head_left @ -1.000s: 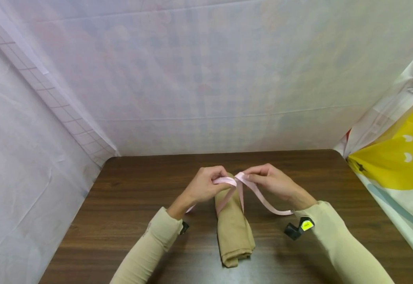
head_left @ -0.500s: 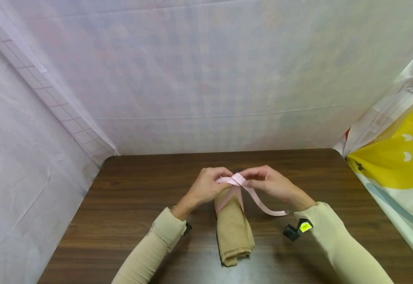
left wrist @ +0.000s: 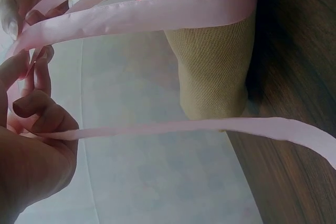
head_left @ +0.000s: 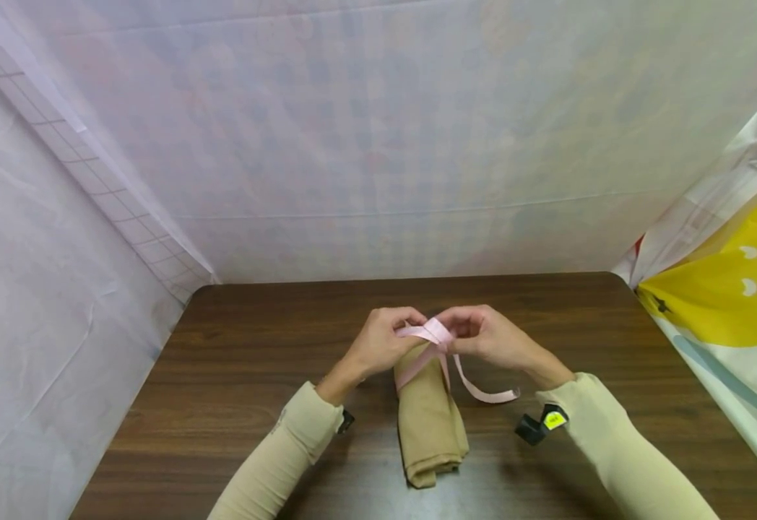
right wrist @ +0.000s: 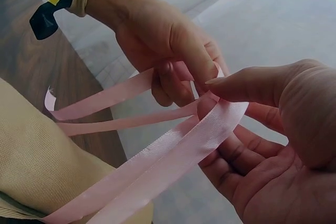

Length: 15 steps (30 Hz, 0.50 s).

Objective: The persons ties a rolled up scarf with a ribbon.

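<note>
A rolled tan cloth (head_left: 429,433) lies lengthwise on the table, with a pink satin ribbon (head_left: 435,331) passed round its far part. Above the roll, my left hand (head_left: 378,341) pinches the ribbon, and a tail (left wrist: 210,124) trails from its curled fingers in the left wrist view. Close beside it, my right hand (head_left: 492,338) pinches the ribbon between thumb and fingers where the strands cross. In the right wrist view, the right thumb and fingers (right wrist: 252,85) almost meet the left hand's fingertips. The other tail (head_left: 489,396) hangs at the right. Fingers partly hide the crossing.
The brown wood-grain table (head_left: 222,390) ends at a white curtain (head_left: 378,180) behind. More white sheeting stands at the left; a yellow-patterned cloth (head_left: 736,282) hangs at the right. A black wrist mount (head_left: 541,425) sits on the right cuff.
My right hand has moved a little left, closing the gap to the left hand. The ribbon strands now overlap between the hands, and the right tail has drawn left. The cloth roll stays put.
</note>
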Motion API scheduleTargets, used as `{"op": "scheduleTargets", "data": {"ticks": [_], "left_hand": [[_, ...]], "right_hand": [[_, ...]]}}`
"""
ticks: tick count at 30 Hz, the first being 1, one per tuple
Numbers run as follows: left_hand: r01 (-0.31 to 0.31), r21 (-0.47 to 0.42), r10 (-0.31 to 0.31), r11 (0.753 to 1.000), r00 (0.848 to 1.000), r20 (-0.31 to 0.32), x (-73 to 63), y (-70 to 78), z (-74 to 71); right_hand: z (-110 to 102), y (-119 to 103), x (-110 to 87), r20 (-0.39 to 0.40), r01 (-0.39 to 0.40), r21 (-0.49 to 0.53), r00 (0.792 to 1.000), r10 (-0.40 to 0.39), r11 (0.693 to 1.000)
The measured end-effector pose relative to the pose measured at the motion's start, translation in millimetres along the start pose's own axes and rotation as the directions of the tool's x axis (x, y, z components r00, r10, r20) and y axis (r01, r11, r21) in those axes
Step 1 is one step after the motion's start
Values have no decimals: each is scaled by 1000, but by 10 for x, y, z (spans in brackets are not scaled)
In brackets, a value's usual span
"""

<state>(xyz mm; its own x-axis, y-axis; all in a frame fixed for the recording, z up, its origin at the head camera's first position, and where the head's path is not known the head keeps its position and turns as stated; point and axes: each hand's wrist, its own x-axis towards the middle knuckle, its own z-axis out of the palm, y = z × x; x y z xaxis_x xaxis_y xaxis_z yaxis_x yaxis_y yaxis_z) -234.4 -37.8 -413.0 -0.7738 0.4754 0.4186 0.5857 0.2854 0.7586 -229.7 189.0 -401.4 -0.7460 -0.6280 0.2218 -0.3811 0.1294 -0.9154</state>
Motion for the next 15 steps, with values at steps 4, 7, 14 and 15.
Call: {"op": "scheduleTargets", "data": {"ticks": [4,7,14,15], "left_hand": [[18,-25,-17,1000,1000,7,-8,-11,1],[30,-32,-30,999,1000,4,-12,-23,7],[52,-36,-53,998,999,-2,-8,-28,25],[54,-37,-54,998,999,-2,-8,-25,25]], "right_hand": [[9,-3,-1,3,-23,29,1000,23,999],[17,-3,1,10,-33,31,999,33,999],[57,-6,13,-8,-11,-22,1000,11,1000],[67,-6,16,-16,-4,-35,1000,4,999]]}}
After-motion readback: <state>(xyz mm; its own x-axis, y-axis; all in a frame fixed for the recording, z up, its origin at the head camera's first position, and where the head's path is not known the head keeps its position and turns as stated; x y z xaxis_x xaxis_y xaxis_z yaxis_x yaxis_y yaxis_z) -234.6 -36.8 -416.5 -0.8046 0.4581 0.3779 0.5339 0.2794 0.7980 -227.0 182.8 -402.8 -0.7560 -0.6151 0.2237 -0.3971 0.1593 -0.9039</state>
